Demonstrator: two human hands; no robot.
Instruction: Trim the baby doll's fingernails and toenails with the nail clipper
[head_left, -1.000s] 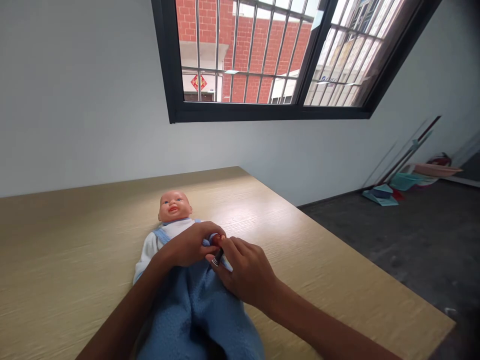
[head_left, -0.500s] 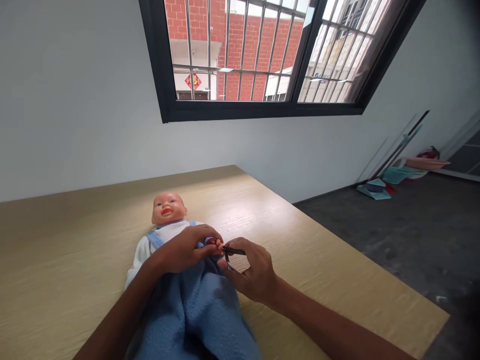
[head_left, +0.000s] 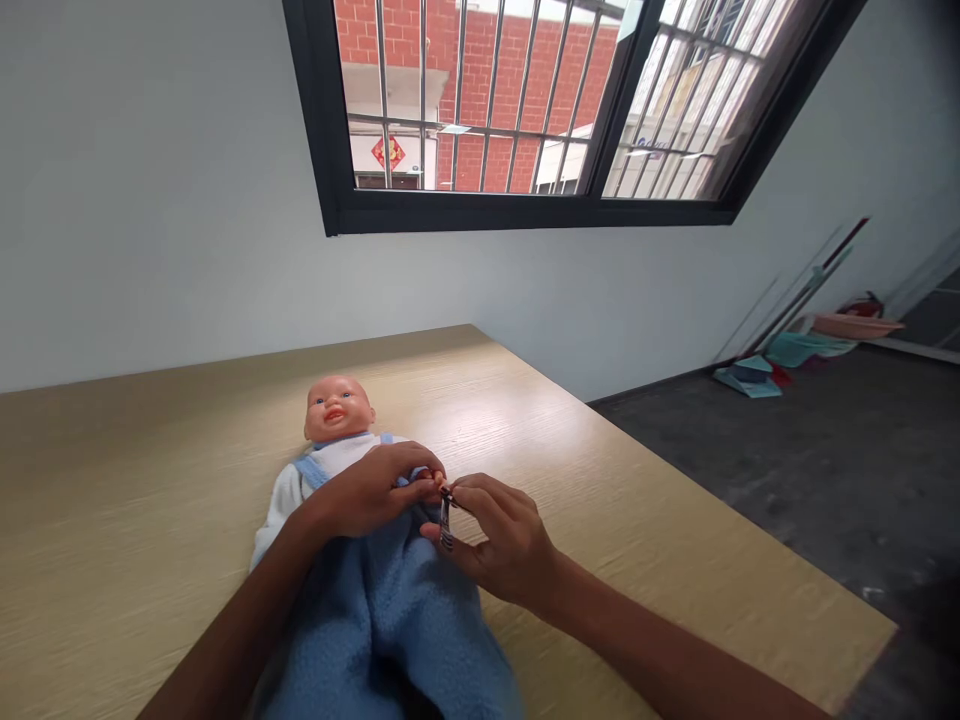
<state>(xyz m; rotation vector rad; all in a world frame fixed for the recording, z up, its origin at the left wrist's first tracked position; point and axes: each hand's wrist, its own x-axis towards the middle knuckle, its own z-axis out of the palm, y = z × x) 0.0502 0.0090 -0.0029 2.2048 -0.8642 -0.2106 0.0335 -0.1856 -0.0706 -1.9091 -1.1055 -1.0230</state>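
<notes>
A baby doll [head_left: 337,440] in a white top and blue fleece overalls [head_left: 390,610] lies on its back on the wooden table [head_left: 135,500]. My left hand [head_left: 375,490] is closed around the doll's small hand [head_left: 433,484], near its chest. My right hand [head_left: 502,540] pinches a small pair of metal nail clippers [head_left: 447,518] between thumb and fingers. The clippers stand nearly upright, their tip at the doll's fingertips. Both of my hands hide most of the doll's hand and the doll's other arm.
The light wood-grain table ends at a far edge and a right edge, with a dark concrete floor [head_left: 750,480] beyond. A barred window [head_left: 525,210] sits in the white wall. Dustpans [head_left: 750,378] and a basin [head_left: 855,326] lie against the far wall.
The clippers have turned from roughly level to nearly upright and moved left, up against the doll's fingertips. My right hand has closed in toward my left hand. The view has shifted slightly.
</notes>
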